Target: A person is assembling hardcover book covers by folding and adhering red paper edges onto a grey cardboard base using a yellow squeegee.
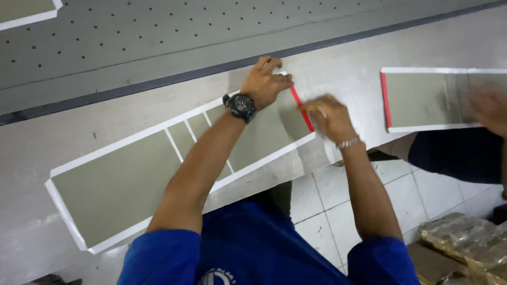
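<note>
A long grey board panel (121, 184) with white paper borders lies slanted across the pale workbench (338, 68). Narrow grey strips divide its middle. My left hand (266, 82), with a black wristwatch, presses flat on the panel's far right corner. My right hand (328, 117), blurred and wearing a metal bracelet, pinches the red strip (301, 108) that runs along the panel's right end.
A second grey panel with a red edge (428, 100) lies to the right, with another person's blurred hand (488, 108) on it. A perforated grey surface (158, 31) stretches behind the bench. White floor tiles and plastic-wrapped bundles (465, 243) are at lower right.
</note>
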